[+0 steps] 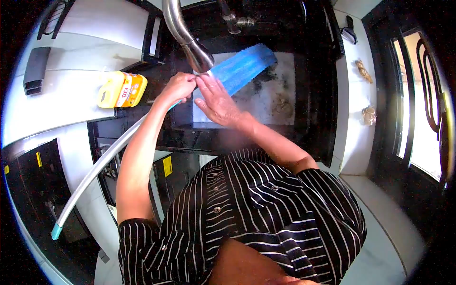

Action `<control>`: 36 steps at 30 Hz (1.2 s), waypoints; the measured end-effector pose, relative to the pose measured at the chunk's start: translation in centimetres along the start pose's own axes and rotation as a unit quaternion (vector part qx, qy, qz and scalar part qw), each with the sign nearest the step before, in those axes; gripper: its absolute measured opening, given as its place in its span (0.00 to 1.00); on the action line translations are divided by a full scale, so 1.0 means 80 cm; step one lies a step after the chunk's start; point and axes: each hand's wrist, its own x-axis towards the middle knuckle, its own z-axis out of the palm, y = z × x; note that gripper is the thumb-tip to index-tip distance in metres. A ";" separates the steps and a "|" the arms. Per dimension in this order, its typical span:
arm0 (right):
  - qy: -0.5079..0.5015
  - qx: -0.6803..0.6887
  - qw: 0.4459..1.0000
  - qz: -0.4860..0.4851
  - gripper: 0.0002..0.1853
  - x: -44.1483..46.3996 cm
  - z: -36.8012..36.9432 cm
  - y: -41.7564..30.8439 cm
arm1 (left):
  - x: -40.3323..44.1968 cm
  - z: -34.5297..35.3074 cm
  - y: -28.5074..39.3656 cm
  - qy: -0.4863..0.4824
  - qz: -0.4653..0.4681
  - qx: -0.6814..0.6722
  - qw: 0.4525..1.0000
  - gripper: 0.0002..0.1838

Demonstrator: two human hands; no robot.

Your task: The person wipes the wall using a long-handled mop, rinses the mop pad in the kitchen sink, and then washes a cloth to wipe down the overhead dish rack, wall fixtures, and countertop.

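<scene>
My left hand (180, 88) is closed around the neck of a mop, just below the faucet's spout. The mop's long silver handle (102, 164) slants down to the left past my left forearm and ends in a teal cap. Its long, fuzzy blue head (247, 67) points away to the upper right, over the sink (280, 102). My right hand (217, 102) lies by the near end of the blue head, fingers stretched out and flat. The metal faucet (183, 31) hangs over both hands and hides part of where the handle meets the head.
A yellow jug (122, 90) with an orange label stands on the white counter left of the sink. Farther left lies a dark grey block-shaped thing (37, 70). On the right-hand ledge are small tan bundles (363, 71) and a black object (349, 31). Dark cabinets (47, 199) are below left.
</scene>
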 end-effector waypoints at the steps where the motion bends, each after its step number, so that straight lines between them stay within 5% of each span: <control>1: -0.019 -0.001 1.000 -0.005 0.31 0.004 0.003 0.002 | -0.008 -0.006 -0.005 0.003 -0.009 0.002 1.000 0.16; 5: -0.070 -0.023 0.997 -0.039 0.32 0.020 0.008 0.005 | -0.056 -0.024 -0.013 0.010 -0.032 0.020 0.999 0.15; 10: 0.004 0.056 0.997 -0.053 0.28 0.028 0.022 0.029 | -0.115 -0.030 -0.028 0.039 -0.058 0.003 0.998 0.18; 13: -0.007 -0.074 0.995 -0.066 0.26 0.024 0.022 0.027 | -0.141 -0.028 -0.032 0.048 -0.072 -0.027 0.996 0.18; 14: -0.082 -0.045 0.996 0.001 0.26 0.027 0.028 0.048 | -0.152 -0.028 -0.035 0.049 -0.072 -0.028 0.996 0.18; 18: -0.097 -0.158 0.981 0.051 0.27 0.027 0.036 0.119 | -0.192 -0.028 -0.053 0.050 -0.094 -0.045 0.993 0.18; 21: -0.083 -0.174 0.948 0.255 0.29 0.034 0.019 0.150 | -0.221 -0.031 -0.070 0.049 -0.091 -0.036 0.994 0.17; 24: -0.130 -0.052 0.938 0.317 0.33 0.030 0.014 0.170 | -0.239 -0.029 -0.073 0.057 -0.108 -0.054 0.991 0.17; 30: -0.184 -0.063 0.919 0.343 0.32 0.036 0.012 0.179 | -0.246 -0.021 -0.091 0.070 -0.125 -0.055 0.988 0.18; 36: -0.042 -0.128 0.918 0.373 0.24 0.033 0.026 0.225 | -0.252 -0.002 -0.097 0.106 -0.060 -0.045 0.992 0.18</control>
